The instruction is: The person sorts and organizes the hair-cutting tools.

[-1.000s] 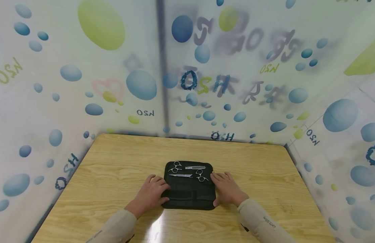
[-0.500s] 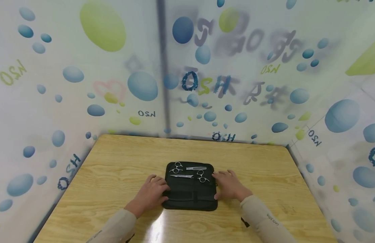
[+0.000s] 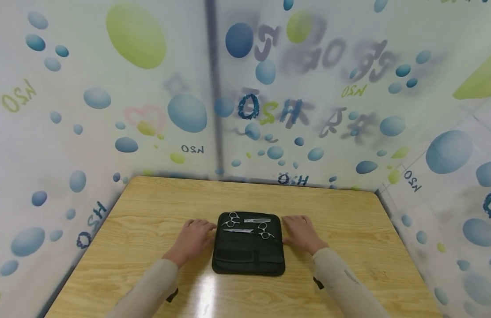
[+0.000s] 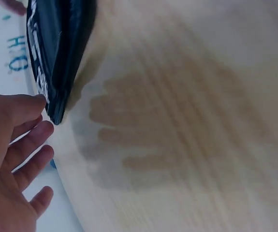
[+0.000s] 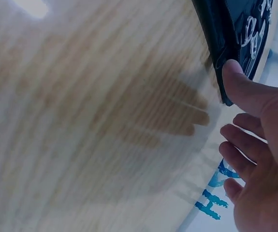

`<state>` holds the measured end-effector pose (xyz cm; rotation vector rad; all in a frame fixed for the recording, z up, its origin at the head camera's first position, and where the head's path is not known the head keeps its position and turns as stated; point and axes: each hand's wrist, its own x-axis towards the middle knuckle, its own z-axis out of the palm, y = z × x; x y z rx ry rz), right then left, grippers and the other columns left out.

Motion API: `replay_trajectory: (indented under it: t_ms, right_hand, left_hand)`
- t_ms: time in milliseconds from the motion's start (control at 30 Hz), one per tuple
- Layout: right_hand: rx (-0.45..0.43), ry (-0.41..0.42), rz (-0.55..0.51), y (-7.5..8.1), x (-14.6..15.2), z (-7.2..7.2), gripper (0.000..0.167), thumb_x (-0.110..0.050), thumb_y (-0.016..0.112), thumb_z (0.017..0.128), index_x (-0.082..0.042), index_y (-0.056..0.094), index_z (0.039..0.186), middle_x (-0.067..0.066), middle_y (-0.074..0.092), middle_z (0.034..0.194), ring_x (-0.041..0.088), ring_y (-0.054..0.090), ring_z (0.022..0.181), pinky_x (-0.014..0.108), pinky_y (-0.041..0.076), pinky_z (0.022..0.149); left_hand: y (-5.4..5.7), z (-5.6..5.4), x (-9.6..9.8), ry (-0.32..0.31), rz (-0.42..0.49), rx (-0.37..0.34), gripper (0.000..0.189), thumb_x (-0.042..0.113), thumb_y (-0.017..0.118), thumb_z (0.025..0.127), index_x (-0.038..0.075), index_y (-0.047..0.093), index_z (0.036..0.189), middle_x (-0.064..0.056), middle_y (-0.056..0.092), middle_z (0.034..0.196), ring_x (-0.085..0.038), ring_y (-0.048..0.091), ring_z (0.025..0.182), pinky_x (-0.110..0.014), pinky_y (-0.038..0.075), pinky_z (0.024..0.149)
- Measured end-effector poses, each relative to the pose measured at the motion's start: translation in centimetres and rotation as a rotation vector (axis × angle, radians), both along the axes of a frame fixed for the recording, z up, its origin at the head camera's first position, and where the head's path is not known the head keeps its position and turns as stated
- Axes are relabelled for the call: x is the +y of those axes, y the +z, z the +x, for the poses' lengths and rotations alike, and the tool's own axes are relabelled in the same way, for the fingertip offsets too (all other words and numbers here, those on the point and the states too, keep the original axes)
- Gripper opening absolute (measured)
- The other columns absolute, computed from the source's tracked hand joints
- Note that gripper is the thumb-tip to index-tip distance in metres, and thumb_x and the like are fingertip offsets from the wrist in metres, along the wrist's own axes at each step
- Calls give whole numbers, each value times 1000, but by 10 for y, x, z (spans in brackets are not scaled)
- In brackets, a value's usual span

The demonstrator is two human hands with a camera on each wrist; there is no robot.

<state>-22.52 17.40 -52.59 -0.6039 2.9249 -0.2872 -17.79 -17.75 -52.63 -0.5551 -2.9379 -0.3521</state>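
Note:
A black scissor case (image 3: 241, 244) lies flat on the wooden table. Thinning shears (image 3: 257, 220) with a toothed blade sit across its far part, their finger rings at the left. Just nearer lies a pair of haircutting scissors (image 3: 238, 230), rings to the right. My left hand (image 3: 193, 239) is at the case's left edge, fingertips close to its upper left side. At the opposite edge is my right hand (image 3: 303, 232), thumb and fingers loosely extended. Both wrist views show spread, relaxed fingers beside the case corners, with no grip on the case.
The wooden table (image 3: 166, 198) runs back to a white wall (image 3: 337, 57) printed with blue and green bubbles and lettering. More printed panels flank the table on the left and right. A bright light reflection shows near the table's front.
Both hands have slid away from me along the case's sides, and the left fingers have come off its left edge area. The case and scissors stay in place.

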Motion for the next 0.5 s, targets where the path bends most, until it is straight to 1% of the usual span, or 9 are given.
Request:
replay_trajectory:
  t_ms: [133, 267, 367, 500]
  right_hand:
    - [3, 4, 18, 0, -3, -8, 66, -34, 77, 84, -4, 53, 137, 14, 57, 138, 34, 49, 130, 54, 30, 112]
    - [-12, 6, 43, 0, -7, -16, 64, -33, 77, 83, -5, 55, 136, 14, 57, 137, 34, 49, 130, 54, 30, 112]
    - [-17, 13, 78, -1, -10, -21, 64, -33, 78, 82, -7, 56, 136, 13, 57, 136, 34, 49, 129, 55, 30, 112]
    - [-18, 17, 116, -1, -12, -24, 66, -35, 80, 80, -10, 55, 137, 12, 57, 135, 33, 48, 129, 54, 30, 112]
  left_hand:
    - [1, -15, 0, 41, 14, -90, 35, 24, 74, 85, 10, 67, 117, -7, 70, 110, -33, 61, 113, -57, 43, 99]
    - [2, -28, 2, 61, 4, -196, 43, 26, 74, 86, 9, 64, 124, -8, 68, 116, -35, 57, 119, -59, 41, 101]
    - [4, -36, 6, 67, -7, -256, 48, 26, 76, 84, 8, 62, 127, -8, 68, 117, -35, 55, 120, -60, 40, 102]
    - [6, -42, 8, 71, -9, -318, 53, 25, 78, 83, 8, 60, 129, -9, 66, 118, -35, 53, 123, -60, 38, 104]
